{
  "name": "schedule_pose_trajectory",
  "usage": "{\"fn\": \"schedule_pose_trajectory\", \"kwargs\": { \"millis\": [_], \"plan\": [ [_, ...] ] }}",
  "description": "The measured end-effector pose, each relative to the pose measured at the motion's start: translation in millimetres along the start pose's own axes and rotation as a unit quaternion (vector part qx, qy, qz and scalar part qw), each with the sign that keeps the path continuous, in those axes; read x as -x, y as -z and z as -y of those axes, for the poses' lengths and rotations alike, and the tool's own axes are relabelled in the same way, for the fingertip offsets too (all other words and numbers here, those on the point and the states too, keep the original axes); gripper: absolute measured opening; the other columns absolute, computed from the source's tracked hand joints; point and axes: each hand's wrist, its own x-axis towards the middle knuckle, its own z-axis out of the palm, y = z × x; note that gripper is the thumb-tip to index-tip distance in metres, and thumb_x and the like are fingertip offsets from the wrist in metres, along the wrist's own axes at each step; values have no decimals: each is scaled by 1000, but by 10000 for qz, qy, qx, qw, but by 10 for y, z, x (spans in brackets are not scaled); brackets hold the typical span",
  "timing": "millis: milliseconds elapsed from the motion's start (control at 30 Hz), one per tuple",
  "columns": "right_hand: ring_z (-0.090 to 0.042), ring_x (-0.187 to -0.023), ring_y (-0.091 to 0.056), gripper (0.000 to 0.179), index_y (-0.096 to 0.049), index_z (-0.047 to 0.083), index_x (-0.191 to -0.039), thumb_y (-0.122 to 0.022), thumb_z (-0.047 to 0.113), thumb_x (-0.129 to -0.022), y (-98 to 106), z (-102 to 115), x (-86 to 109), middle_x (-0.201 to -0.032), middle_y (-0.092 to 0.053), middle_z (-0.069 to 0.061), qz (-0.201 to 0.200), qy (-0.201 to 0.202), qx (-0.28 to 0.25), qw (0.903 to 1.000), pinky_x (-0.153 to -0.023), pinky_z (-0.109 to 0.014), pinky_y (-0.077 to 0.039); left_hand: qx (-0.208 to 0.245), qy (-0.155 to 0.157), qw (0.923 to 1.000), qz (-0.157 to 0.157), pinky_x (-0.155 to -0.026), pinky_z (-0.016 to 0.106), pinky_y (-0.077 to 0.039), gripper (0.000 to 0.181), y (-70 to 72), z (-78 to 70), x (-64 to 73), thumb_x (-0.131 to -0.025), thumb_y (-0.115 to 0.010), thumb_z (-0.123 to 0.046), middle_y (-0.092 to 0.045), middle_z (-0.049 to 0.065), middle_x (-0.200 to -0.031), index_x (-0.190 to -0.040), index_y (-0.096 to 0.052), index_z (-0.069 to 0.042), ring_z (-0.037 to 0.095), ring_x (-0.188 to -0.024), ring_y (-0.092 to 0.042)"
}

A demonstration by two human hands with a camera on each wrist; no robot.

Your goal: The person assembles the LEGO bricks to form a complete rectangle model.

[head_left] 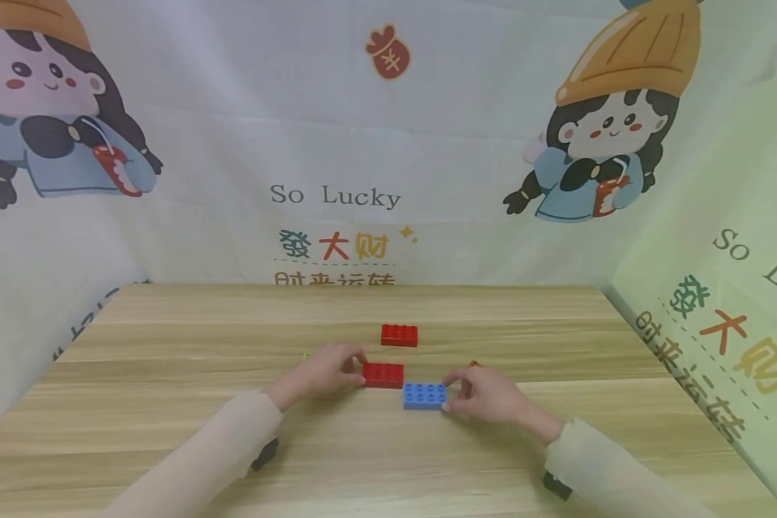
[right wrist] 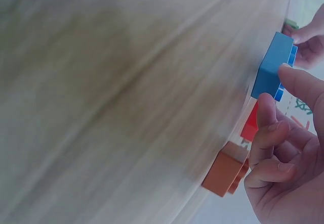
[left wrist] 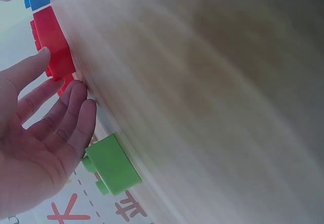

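Note:
My left hand (head_left: 326,370) is at the left end of a red toy building brick (head_left: 383,375), pinching it between thumb and index finger; the other fingers are loosely bent in the left wrist view. At the right end of a blue toy building brick (head_left: 424,396), my right hand (head_left: 488,396) pinches with thumb and index finger. Both bricks stand studs up on the table, the blue one just right of the red one and slightly nearer to me. In the right wrist view the thumb lies against the blue brick (right wrist: 274,64).
A second red brick (head_left: 399,335) lies farther back on the wooden table (head_left: 337,467). Behind my left hand is a green brick (left wrist: 112,164), mostly hidden in the head view. An orange-brown brick (right wrist: 225,169) sits behind my right hand. Printed cloth (head_left: 492,252) hangs around the table.

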Motion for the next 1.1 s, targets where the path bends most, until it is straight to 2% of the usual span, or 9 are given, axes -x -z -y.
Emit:
{"fn": "schedule_pose_trajectory", "kwargs": {
  "millis": [300,633,1100],
  "plan": [
    [-9,-56,-44,35,-59,7,-108,-66,23,-78,44,-75,-11,-66,-49,7,-110,-123,93,9998,-50,-26,-38,78,-40,9999,52,-65,29,-44,20,33,30,64,-77,-67,-14,-58,-2,-77,-94,-58,-8,12,-71,-53],
    [-9,-56,-45,35,-59,2,-107,-66,18,-77,70,-93,-48,-68,-50,6,-178,-53,124,9998,-50,-25,-39,125,-5,9997,232,-65,29,-43,22,59,11,133,-78,-67,-15,-57,-3,-77,-96,-58,-9,11,-71,-53],
    [-8,-51,-44,34,-60,4,-107,-66,20,-78,66,-73,-103,-62,-50,8,-290,-134,257,9992,-46,-24,-37,5,-66,9999,157,-63,28,-43,22,35,-19,131,-78,-67,-19,-57,-5,-75,-97,-57,-12,9,-69,-52]
  ]
}}
